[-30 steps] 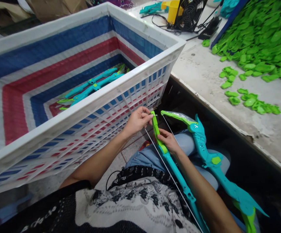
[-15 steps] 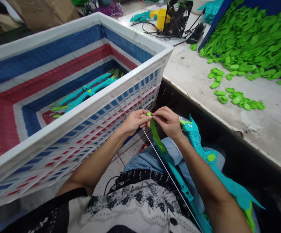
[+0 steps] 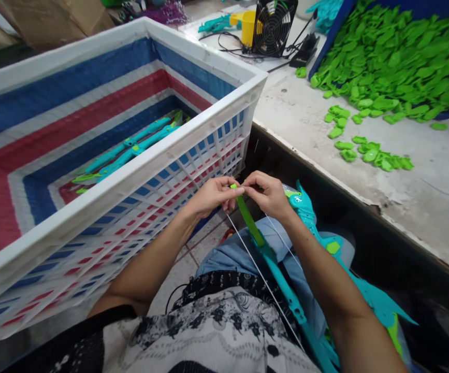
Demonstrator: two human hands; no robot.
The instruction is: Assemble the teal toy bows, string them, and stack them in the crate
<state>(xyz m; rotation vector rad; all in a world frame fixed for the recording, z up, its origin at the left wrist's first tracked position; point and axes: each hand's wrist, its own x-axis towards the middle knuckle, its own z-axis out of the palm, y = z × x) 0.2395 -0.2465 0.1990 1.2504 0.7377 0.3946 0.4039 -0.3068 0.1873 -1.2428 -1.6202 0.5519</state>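
A toy bow, teal (image 3: 280, 280) with a bright green limb (image 3: 252, 226), lies slantwise across my lap with the green tip pointing away from me. My left hand (image 3: 213, 197) is closed in a pinch round that tip. Close against it, my right hand (image 3: 270, 195) has thumb and fingertips pinched together at the tip, apparently on the thin white string (image 3: 249, 252). One length of string runs from under my left hand down along the bow; another passes below my right hand. The fingertips hide the string's end.
On my left stands a white plastic crate (image 3: 142, 189) with a striped lining, holding teal and green bows (image 3: 131, 147). Another teal toy part (image 3: 305, 207) rests by my right leg. The worktable (image 3: 302, 111) carries loose green pieces (image 3: 383, 155), a blue bin (image 3: 325, 49) and a black fan (image 3: 274, 28).
A second length of white string now shows below my right hand. Both hands stay together at the bow's tip. The view has shifted slightly, moving the surroundings left.
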